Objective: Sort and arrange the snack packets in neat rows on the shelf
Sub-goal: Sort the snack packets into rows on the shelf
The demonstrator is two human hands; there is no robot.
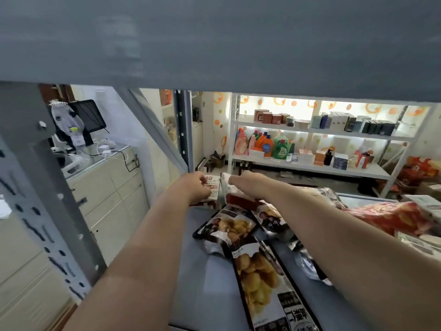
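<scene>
Grey shelf (202,283): packets are carried in a loose heap from the middle to the right edge, and a bare strip is seen along the left edge.
Left grip (196,187): closed round a red-and-white packet (213,185), which is held upright near the far left corner.
Right grip (243,181): fingers are pinched on the top of a white-and-red packet (230,195), which stands just beside the first at the far edge.
Done: a row at the far edge is judged to be only just started, with these two packets alone; nothing else can be counted as arranged.
Left to do: most of the task, by this judgement. Three black packets (226,231) lie flat at differing angles and overlap in the middle. A silver packet (307,263) is partly hidden under the right forearm. A large red packet (393,217) and some pale packets (420,242) are piled towards the right edge, unsorted.
Writing: large characters are printed on the black packet nearest the near edge and are seen sideways; they cannot be read with certainty. Red print is carried on the red-and-white packet, too small to be read.
Brands: none can be made out.
Pictures on packs: golden round snacks are shown on the black packets.
Background: a white rack (310,164) holds detergent bottles (265,144) and boxes, with no label legible.
</scene>
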